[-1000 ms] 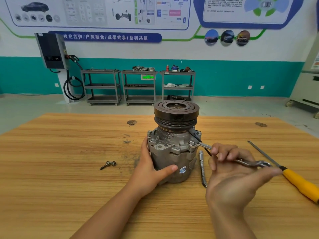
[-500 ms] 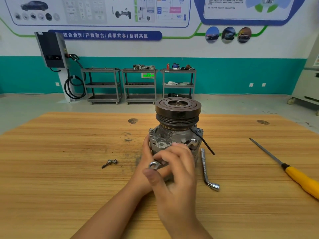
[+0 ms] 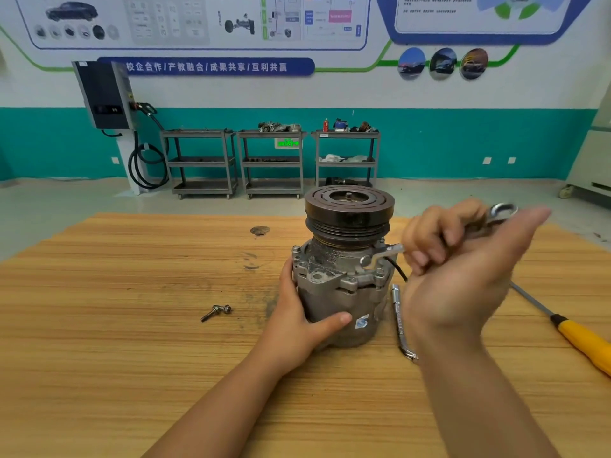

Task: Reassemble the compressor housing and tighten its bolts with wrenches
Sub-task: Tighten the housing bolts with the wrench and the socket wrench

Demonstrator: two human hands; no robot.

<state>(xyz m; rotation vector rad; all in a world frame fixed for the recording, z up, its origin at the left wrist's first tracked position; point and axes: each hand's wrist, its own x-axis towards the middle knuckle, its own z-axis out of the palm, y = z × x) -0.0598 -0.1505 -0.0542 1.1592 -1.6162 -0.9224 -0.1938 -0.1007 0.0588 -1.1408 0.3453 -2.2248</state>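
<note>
The left hand (image 3: 297,312) wraps the left flank of the compressor housing (image 3: 344,285), palm against the metal and thumb laid across its front, holding it upright. The right hand (image 3: 463,266) is to the right of the housing, blurred, with its fingers curled round the shank of a wrench (image 3: 388,251). The wrench's near end sits at a bolt on the housing's upper flange on the right side, and its ring end sticks out past the fingers at the upper right. Whether the near end is fully seated on the bolt head cannot be told through the blur. The two hands are apart, with the housing between them. The housing stands on end near the middle of the wooden table (image 3: 132,342), its dark grooved pulley (image 3: 348,213) on top, and a thin black wire (image 3: 400,272) trails from its right side. Just right of its base an L-shaped socket wrench (image 3: 400,322) lies on the table, partly behind the right wrist. Farther right lies a screwdriver (image 3: 585,342) with a yellow handle. Two loose bolts (image 3: 216,311) lie together on the table, left of the left hand. Beyond the table, three metal shelf carts (image 3: 271,160) stand against a teal and white wall, with a dark wall-mounted unit (image 3: 104,94) and its coiled cable to their left.
</note>
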